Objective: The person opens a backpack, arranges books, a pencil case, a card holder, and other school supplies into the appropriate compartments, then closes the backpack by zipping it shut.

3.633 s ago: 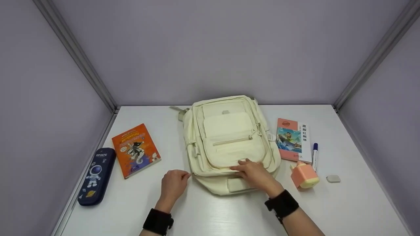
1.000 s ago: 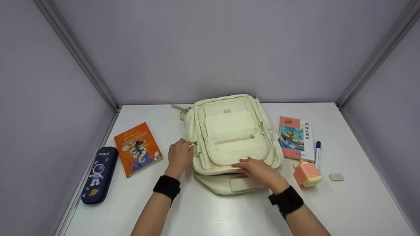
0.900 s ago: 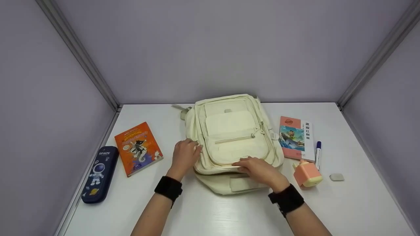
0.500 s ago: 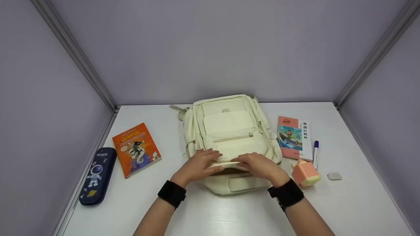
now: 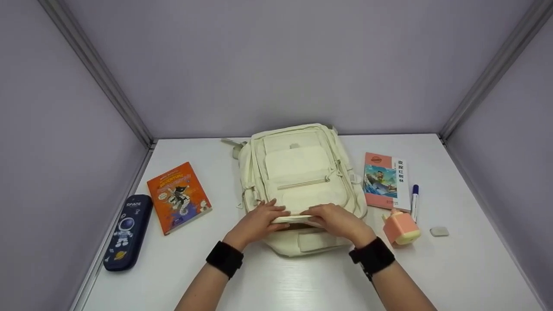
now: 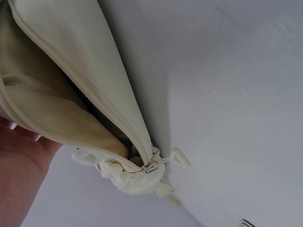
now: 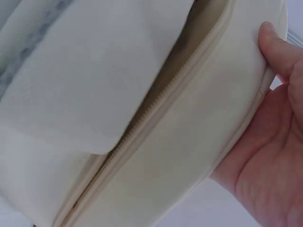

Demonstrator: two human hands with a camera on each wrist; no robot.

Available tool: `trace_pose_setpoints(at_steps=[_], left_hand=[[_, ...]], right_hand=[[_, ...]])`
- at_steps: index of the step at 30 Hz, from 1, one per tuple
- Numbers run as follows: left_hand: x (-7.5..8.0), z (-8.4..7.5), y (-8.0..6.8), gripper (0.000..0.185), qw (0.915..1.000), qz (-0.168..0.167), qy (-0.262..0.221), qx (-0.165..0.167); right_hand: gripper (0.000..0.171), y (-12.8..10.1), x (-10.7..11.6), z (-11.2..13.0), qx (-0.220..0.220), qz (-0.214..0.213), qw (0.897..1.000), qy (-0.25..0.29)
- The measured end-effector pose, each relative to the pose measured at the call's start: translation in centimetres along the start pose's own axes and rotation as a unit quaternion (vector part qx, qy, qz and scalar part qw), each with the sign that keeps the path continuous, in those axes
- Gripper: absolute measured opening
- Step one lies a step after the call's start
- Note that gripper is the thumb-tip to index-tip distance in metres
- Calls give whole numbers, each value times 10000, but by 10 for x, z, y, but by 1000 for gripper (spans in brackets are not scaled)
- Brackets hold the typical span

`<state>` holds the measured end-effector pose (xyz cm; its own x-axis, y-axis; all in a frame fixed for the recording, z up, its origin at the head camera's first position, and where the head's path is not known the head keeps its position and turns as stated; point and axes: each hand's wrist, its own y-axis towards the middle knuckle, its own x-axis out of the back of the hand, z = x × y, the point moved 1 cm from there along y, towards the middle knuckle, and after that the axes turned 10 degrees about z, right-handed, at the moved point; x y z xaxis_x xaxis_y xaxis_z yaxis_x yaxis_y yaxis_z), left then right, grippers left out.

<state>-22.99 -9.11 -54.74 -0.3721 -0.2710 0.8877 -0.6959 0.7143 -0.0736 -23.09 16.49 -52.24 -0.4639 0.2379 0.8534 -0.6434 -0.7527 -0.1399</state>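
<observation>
Both hands spreading the unzipped mouth of the cream backpack, lying flat mid-counter.

The left hand and right hand each pinch the upper flap at its near edge (zipper pull parked at the corner); widening likely comes next. Free counter lies nearest; orange book left, pink sharpener close right.

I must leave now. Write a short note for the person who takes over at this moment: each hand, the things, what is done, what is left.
Left hand and right hand: both grip the near edge of the backpack, holding its unzipped opening apart.
Done: zipper open.
Left outside on the table: orange book, pencil case, second book, marker, sharpener, eraser.
</observation>
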Motion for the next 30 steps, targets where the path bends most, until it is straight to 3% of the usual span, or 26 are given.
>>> trace_pose_setpoints(at_steps=[10,17,21,25,30], left_hand=[[3,0,-1,33,9990,-34,-440,72],[16,-3,2,21,9940,-871,-625,212],[30,-3,0,19,9893,-1097,-846,457],[46,0,-3,16,9796,-1396,-1280,676],[66,4,-6,17,9591,-1971,-1851,842]], right_hand=[[26,-2,0,2,70,-94,9999,37],[32,-5,15,9,58,-346,9993,142],[32,-11,28,10,66,-684,9975,159],[34,-17,38,6,-117,-1031,9945,114],[34,-25,50,-3,-478,-1662,9845,292]])
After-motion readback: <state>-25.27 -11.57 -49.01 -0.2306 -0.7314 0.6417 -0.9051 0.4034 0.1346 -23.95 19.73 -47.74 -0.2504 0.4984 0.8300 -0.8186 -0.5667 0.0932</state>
